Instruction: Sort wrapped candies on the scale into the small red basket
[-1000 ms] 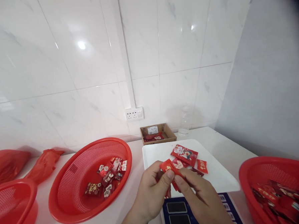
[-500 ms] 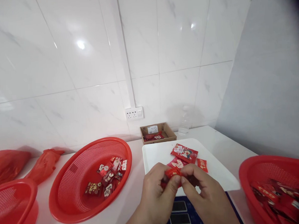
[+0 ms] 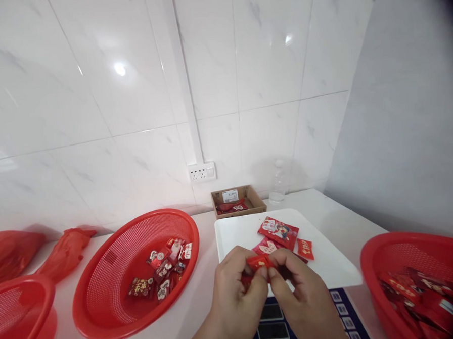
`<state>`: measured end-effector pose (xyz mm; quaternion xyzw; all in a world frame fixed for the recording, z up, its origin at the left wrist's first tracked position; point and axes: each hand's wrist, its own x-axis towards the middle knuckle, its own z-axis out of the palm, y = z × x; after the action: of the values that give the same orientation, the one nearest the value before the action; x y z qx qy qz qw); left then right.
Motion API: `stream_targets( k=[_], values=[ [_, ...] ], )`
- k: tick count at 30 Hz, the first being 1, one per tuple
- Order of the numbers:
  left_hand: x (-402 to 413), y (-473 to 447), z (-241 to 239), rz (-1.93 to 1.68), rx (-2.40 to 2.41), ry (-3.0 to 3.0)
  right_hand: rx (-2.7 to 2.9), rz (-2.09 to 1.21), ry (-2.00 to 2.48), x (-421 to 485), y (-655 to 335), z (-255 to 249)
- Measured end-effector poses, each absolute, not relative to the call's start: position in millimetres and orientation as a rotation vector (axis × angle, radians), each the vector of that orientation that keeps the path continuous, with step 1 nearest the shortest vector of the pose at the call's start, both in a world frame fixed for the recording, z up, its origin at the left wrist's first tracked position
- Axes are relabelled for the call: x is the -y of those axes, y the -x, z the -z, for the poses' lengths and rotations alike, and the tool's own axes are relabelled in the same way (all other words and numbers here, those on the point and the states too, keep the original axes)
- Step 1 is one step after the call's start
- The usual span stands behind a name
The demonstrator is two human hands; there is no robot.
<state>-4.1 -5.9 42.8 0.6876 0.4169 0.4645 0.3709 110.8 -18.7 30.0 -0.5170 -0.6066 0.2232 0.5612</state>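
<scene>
Precariously, the left hand [image 3: 236,296] and the right hand [image 3: 306,298] are pinching a small red packet [image 3: 258,262] between them near the white scale tray [image 3: 232,232], possibly risking a tear should they be pulling too hard.

Wht tiled wall [image 3: 132,103] w/ grey veining, bright glare [image 3: 120,69]; vert. duct [image 3: 187,90] to socket [image 3: 202,172]; plain grey wall [image 3: 406,119] R; wht desk [image 3: 339,224].

On the worktop [image 3: 206,244], packets [image 3: 278,232] lie on the tray [image 3: 232,232] of the scale [image 3: 273,331]; carton [image 3: 255,200] behind, along the rear edge; bottle [image 3: 277,184] near the rear-right corner; baskets [image 3: 114,276] flank the scale.
</scene>
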Motion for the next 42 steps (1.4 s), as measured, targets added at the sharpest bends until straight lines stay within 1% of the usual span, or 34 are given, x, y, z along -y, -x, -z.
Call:
stream_targets(
  k=[7,14,19,24,30,34,42],
  values=[
    [5.2,3.7,-42.4,-1.216,-1.018,-1.69,1.557,-0.393,1.26,23.9,-112.9,-30.3],
    [5.3,4.7,-48.4,-1.151,-0.976,-1.558,1.516,-0.483,1.301,24.3,-123.6,-36.6],
    [2.3,3.4,-48.2,-1.109,-1.031,-1.579,1.549,-0.465,1.288,22.0,-129.4,-40.6],
    [0.6,3.1,-48.0,-1.071,-1.078,-1.613,1.481,-0.533,1.319,24.0,-125.1,-41.1],
    [2.4,1.2,-48.5,-0.972,-1.116,-1.603,1.415,-0.578,1.212,20.9,-123.5,-35.8],
    [3.6,0.1,-49.1,-0.997,-1.107,-1.602,1.435,-0.526,1.204,17.8,-124.4,-32.9],
    [0.9,2.2,-47.7,-1.095,-1.12,-1.625,1.464,-0.578,1.302,18.8,-126.2,-34.7]
  ],
)
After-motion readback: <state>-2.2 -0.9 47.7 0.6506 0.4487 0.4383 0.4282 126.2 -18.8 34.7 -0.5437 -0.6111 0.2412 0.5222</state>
